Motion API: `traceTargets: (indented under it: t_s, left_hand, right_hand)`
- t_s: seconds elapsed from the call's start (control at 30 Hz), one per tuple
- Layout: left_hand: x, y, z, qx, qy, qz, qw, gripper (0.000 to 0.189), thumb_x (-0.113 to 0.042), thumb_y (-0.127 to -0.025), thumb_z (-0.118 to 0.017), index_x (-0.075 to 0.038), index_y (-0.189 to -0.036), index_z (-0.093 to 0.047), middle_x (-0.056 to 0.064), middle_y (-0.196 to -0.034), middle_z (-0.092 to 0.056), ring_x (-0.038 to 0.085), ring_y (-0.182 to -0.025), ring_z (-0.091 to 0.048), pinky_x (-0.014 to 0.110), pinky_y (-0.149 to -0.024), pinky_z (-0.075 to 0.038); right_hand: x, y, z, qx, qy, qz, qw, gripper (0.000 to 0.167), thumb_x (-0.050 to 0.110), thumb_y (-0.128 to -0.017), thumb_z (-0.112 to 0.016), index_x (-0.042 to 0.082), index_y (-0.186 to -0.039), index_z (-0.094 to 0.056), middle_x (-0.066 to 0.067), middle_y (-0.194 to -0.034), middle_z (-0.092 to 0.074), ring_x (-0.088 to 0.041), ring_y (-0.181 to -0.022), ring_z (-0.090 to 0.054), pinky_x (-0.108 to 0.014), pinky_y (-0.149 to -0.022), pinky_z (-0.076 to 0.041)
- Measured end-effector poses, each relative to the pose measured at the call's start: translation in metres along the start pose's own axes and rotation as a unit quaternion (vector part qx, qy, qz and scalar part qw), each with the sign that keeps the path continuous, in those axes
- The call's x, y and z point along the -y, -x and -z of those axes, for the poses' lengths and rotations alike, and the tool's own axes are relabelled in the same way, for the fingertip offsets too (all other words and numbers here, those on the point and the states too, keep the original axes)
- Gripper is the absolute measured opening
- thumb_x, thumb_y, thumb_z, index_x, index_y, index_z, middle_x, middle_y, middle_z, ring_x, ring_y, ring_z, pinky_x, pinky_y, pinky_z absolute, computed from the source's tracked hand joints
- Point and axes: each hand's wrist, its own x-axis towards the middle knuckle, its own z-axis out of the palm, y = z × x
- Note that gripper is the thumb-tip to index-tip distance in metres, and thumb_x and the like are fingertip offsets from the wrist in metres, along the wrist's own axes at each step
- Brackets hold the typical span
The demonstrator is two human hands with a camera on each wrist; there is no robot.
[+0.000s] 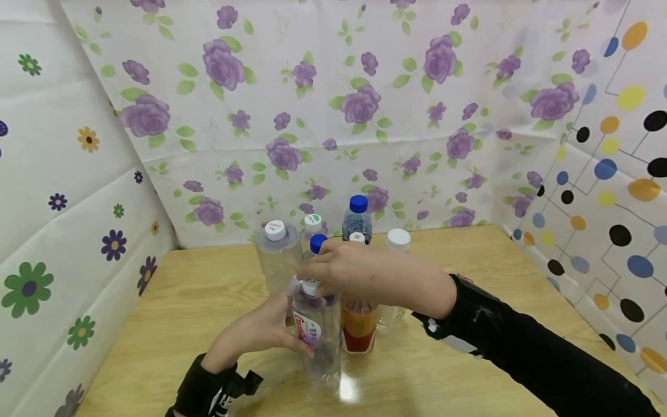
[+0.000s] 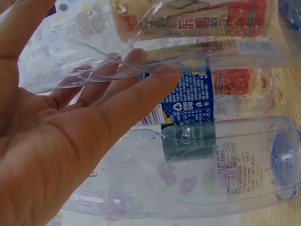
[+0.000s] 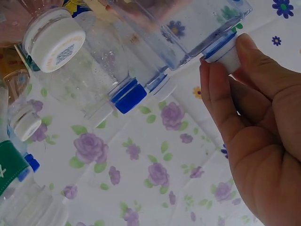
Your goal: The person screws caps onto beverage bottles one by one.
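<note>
A clear plastic bottle [image 1: 324, 353] with a pink-and-white label stands at the front of a cluster of bottles. My left hand [image 1: 260, 329] holds its body from the left, thumb across the front. In the left wrist view the fingers [image 2: 127, 101] curve against the clear plastic. Above, my right hand [image 1: 359, 271] reaches over the top. Its thumb and fingers pinch the bottle's white cap [image 3: 229, 56], which sits at the neck in the right wrist view.
Close behind stand a tall clear bottle [image 1: 278, 258] with a white cap, a blue-capped bottle [image 1: 358, 219], a bottle with an orange-and-red label [image 1: 358, 331] and a white-lidded one [image 1: 398, 238]. All are on a wooden table [image 1: 208, 289] with patterned cloth around it.
</note>
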Motion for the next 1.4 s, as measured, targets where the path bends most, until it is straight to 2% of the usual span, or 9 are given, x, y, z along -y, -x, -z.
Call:
traceTargets:
  t_s: [0.1,0.23,0.37,0.53,0.77,1.0,1.17,1.33,1.4]
  left_hand:
    - [0.001,0.000,-0.001,0.001,-0.006,-0.004,1.0000,0.108,-0.014,-0.077,-0.091,-0.013,-0.159,-0.022,0.015,-0.156,-0.042,0.033,-0.137,-0.048,0.031,-0.110,-0.045]
    - [0.001,-0.002,0.000,0.002,-0.006,-0.005,1.0000,0.111,-0.013,-0.076,-0.091,-0.012,-0.160,-0.019,0.015,-0.154,-0.044,0.033,-0.135,-0.050,0.032,-0.109,-0.047]
    - [0.000,-0.005,0.000,0.001,-0.018,-0.006,0.9998,0.112,-0.013,-0.075,-0.092,-0.011,-0.159,-0.019,0.013,-0.151,-0.048,0.030,-0.132,-0.053,0.033,-0.108,-0.048]
    - [-0.001,-0.005,-0.001,-0.002,-0.009,0.007,0.9999,0.112,-0.011,-0.073,-0.092,-0.010,-0.159,-0.021,0.013,-0.151,-0.047,0.033,-0.132,-0.053,0.034,-0.107,-0.049]
    - [0.001,-0.002,-0.003,-0.011,0.008,0.024,0.9996,0.114,-0.009,-0.072,-0.092,-0.011,-0.159,-0.019,0.014,-0.154,-0.044,0.035,-0.137,-0.048,0.035,-0.111,-0.045]
    - [0.000,-0.001,-0.002,-0.017,-0.008,0.024,0.9995,0.117,-0.011,-0.070,-0.094,-0.013,-0.159,-0.017,0.013,-0.156,-0.042,0.035,-0.139,-0.046,0.043,-0.113,-0.043]
    - [0.000,0.001,0.000,-0.005,-0.004,0.029,0.9996,0.113,-0.011,-0.071,-0.093,-0.011,-0.158,-0.020,0.014,-0.155,-0.043,0.036,-0.139,-0.046,0.043,-0.112,-0.044]
    - [-0.002,0.015,0.015,0.023,-0.066,0.050,0.9963,0.102,-0.020,-0.071,-0.094,-0.009,-0.154,-0.035,0.009,-0.149,-0.051,0.029,-0.134,-0.052,0.044,-0.111,-0.045]
    - [-0.002,0.026,0.027,0.047,-0.086,0.034,0.9946,0.100,-0.019,-0.070,-0.094,-0.007,-0.153,-0.037,0.009,-0.147,-0.053,0.026,-0.133,-0.053,0.040,-0.111,-0.044]
  right_hand:
    - [-0.001,0.002,-0.004,-0.019,-0.042,-0.008,0.9989,0.036,0.021,-0.098,-0.068,0.011,-0.132,-0.065,0.001,-0.124,-0.071,-0.016,-0.102,-0.061,-0.019,-0.087,-0.054]
    - [-0.001,0.007,-0.017,-0.083,-0.071,-0.012,0.9940,0.032,0.019,-0.101,-0.066,0.009,-0.131,-0.067,-0.002,-0.126,-0.070,-0.020,-0.111,-0.063,-0.025,-0.094,-0.055]
    - [0.001,0.017,-0.034,-0.157,-0.073,-0.032,0.9843,0.037,0.016,-0.100,-0.067,0.009,-0.136,-0.063,-0.005,-0.130,-0.068,-0.023,-0.119,-0.061,-0.030,-0.099,-0.054]
    - [0.005,0.032,-0.055,-0.207,-0.095,-0.079,0.9705,0.048,0.018,-0.099,-0.070,0.013,-0.144,-0.056,-0.001,-0.130,-0.066,-0.019,-0.117,-0.057,-0.031,-0.098,-0.052]
    - [0.007,0.059,-0.075,-0.242,-0.129,-0.143,0.9510,0.044,0.016,-0.098,-0.071,0.014,-0.140,-0.060,0.002,-0.126,-0.067,-0.012,-0.106,-0.060,-0.028,-0.083,-0.054]
    - [0.000,0.084,-0.088,-0.280,-0.117,-0.149,0.9411,0.037,0.002,-0.088,-0.078,0.010,-0.124,-0.070,0.001,-0.118,-0.070,-0.016,-0.105,-0.065,-0.034,-0.083,-0.059]
    - [-0.003,0.094,-0.096,-0.261,-0.124,-0.148,0.9459,0.030,0.001,-0.087,-0.078,0.009,-0.116,-0.073,0.001,-0.116,-0.070,-0.016,-0.104,-0.066,-0.033,-0.083,-0.060]
    - [-0.005,0.095,-0.100,-0.236,-0.140,-0.126,0.9534,0.027,0.002,-0.089,-0.077,0.010,-0.114,-0.074,0.000,-0.118,-0.069,-0.017,-0.108,-0.065,-0.033,-0.085,-0.059]
    - [-0.005,0.095,-0.100,-0.232,-0.144,-0.124,0.9539,0.026,0.002,-0.089,-0.077,0.011,-0.114,-0.074,0.001,-0.119,-0.068,-0.016,-0.108,-0.065,-0.033,-0.085,-0.059]
